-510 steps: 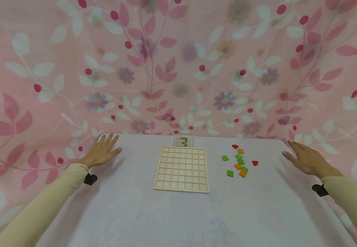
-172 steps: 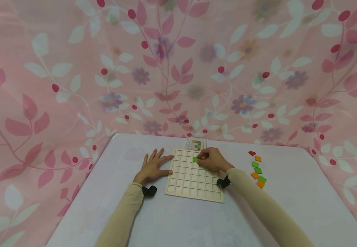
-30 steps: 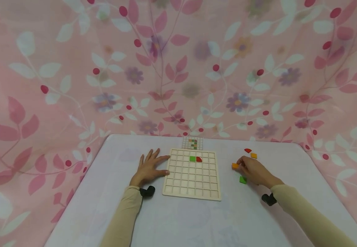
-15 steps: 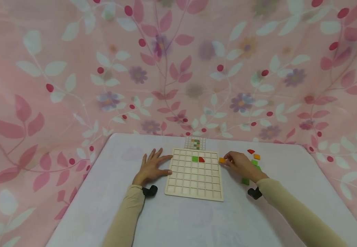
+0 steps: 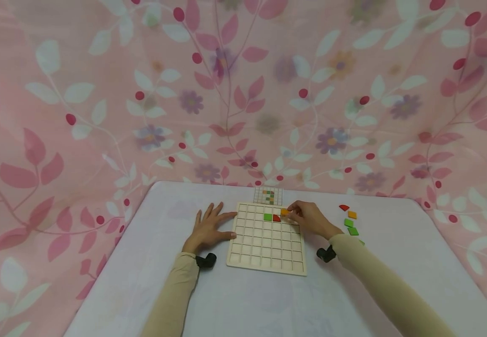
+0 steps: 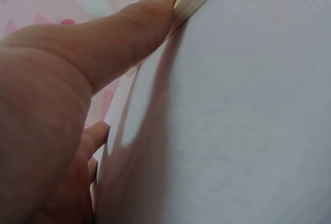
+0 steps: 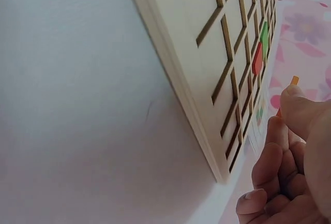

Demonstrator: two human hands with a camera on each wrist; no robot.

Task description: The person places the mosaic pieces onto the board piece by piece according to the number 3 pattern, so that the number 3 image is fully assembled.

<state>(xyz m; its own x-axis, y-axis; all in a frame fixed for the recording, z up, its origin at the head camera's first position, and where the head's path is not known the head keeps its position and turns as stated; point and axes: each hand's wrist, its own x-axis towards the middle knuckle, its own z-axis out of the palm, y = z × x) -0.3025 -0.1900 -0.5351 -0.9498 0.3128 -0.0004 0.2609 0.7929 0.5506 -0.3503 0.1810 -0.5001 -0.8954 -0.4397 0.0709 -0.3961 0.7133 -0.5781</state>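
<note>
A wooden grid board (image 5: 264, 248) lies on the table, with a green square tile (image 5: 268, 217) and a red quarter-round tile (image 5: 276, 218) side by side in its second row. My right hand (image 5: 312, 220) pinches an orange square tile (image 5: 284, 212) between thumb and finger, over the board's upper right part. In the right wrist view that orange tile (image 7: 295, 80) shows at the thumb tip, apart from the grid. My left hand (image 5: 209, 229) has its fingers spread, thumb and index finger touching the board's left edge. The left wrist view shows the thumb (image 6: 129, 32) against the board's side.
A small printed grid card (image 5: 268, 195) with coloured squares lies behind the board. To the right lie a red quarter-round piece (image 5: 344, 207), an orange tile (image 5: 352, 215) and several green tiles (image 5: 353, 231), one partly hidden by the right sleeve. A floral curtain (image 5: 243, 93) stands behind the table.
My right hand has carried the orange tile leftward from the loose pieces to above the board. Earlier, the green and red tiles came onto the board. The left hand stays at the board's edge.
</note>
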